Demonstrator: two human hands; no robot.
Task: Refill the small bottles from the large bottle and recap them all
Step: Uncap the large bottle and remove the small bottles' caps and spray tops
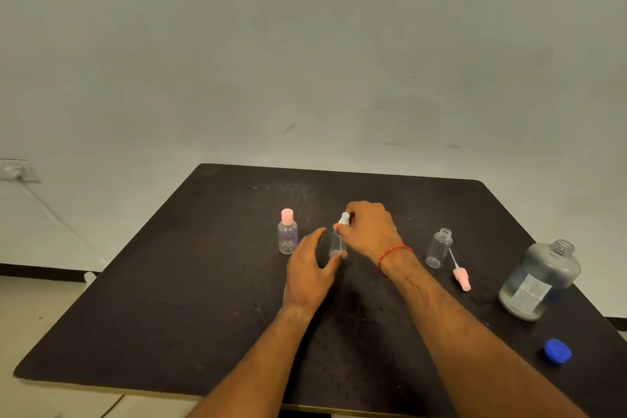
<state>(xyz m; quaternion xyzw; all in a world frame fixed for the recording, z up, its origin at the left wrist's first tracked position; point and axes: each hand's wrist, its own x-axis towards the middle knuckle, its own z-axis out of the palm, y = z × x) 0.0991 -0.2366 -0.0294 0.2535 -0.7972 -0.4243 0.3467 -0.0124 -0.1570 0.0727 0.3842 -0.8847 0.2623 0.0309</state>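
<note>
The right hand (368,227) pinches the white cap (344,218) on the middle small bottle (337,245) on the table (169,316). The left hand (310,268) is spread beside it, thumb touching. Hold the bottle tight and turn the cap straight.

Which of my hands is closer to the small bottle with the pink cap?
Left. The left hand is open just right of the pink-capped bottle; the right hand is farther right, pinching the white cap of the middle bottle.
</note>
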